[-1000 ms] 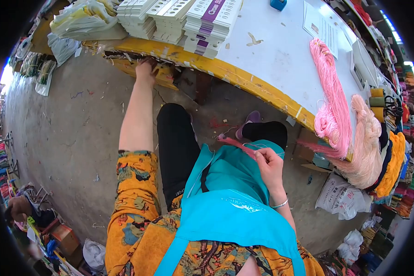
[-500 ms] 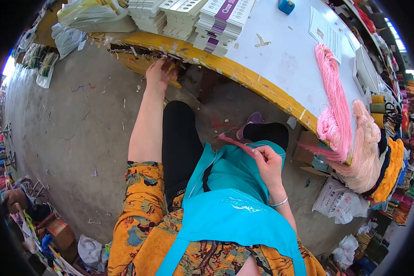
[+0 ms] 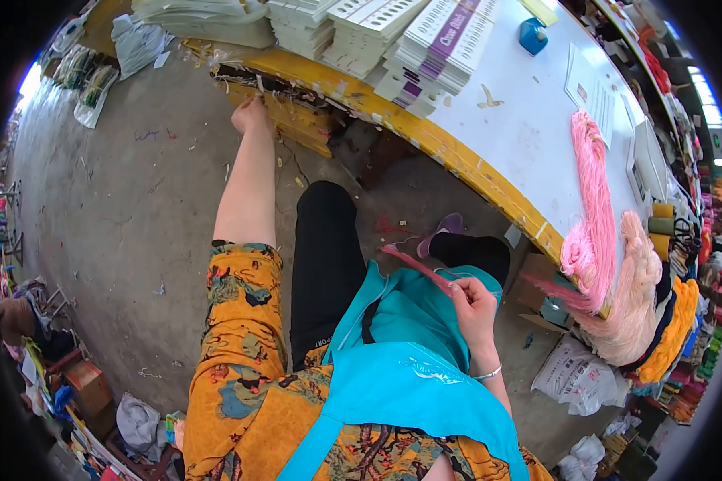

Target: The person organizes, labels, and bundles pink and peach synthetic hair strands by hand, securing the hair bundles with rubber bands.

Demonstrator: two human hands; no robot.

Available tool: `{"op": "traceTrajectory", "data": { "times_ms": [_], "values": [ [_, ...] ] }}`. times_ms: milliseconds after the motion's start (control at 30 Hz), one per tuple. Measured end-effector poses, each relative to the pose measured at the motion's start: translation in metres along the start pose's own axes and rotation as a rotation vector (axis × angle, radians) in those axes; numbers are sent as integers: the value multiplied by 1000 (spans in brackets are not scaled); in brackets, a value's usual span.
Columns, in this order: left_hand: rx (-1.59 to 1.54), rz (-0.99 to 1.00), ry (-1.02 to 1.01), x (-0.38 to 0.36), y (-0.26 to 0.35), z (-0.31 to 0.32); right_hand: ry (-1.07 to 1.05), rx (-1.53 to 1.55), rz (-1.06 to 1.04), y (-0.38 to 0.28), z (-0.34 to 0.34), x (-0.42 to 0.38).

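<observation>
My left hand (image 3: 251,115) reaches out to the yellow wooden drawer (image 3: 298,120) beneath the table edge. Its fingers are drawn together at the drawer's top edge, close to a small pale strip (image 3: 259,83); what they grip, if anything, I cannot tell. Over my lap, my right hand (image 3: 475,309) pinches a thin bundle of dark pink thread (image 3: 417,264) between thumb and fingers. The loose end of the bundle points up and left, above my turquoise apron (image 3: 409,313).
Stacks of white punched cards (image 3: 445,40) stand on the white table (image 3: 505,120), with a blue bottle (image 3: 533,36) beyond. A pink thread skein (image 3: 592,192) and a peach skein (image 3: 630,305) hang at the right edge. A white sack (image 3: 578,375) lies on the floor.
My left hand has moved left along the drawer, and its spread fingers have drawn together. The right hand keeps its hold on the pink thread. The view has shifted slightly.
</observation>
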State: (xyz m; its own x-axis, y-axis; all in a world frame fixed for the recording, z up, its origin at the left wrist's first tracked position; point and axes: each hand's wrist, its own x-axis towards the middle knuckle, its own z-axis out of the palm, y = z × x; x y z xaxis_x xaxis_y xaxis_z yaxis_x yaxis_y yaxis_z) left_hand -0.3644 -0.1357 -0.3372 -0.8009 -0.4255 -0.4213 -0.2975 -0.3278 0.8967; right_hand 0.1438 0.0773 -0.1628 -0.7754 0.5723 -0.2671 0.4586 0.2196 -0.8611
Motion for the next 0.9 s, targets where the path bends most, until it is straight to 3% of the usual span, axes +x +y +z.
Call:
{"op": "traceTrajectory", "data": {
  "times_ms": [300, 367, 500, 667, 900],
  "values": [
    [103, 110, -74, -3, 33, 14, -19, -24, 2, -10, 13, 11],
    [-98, 40, -160, -29, 50, 15, -21, -27, 8, -10, 14, 11],
    [-144, 3, -139, -42, 58, 14, -34, -27, 4, -8, 17, 13],
    [-249, 21, -257, -53, 66, 3, -37, -26, 14, -13, 20, 10],
    [-182, 20, -197, -75, 84, -18, -43, -27, -3, -14, 19, 9]
  ]
}}
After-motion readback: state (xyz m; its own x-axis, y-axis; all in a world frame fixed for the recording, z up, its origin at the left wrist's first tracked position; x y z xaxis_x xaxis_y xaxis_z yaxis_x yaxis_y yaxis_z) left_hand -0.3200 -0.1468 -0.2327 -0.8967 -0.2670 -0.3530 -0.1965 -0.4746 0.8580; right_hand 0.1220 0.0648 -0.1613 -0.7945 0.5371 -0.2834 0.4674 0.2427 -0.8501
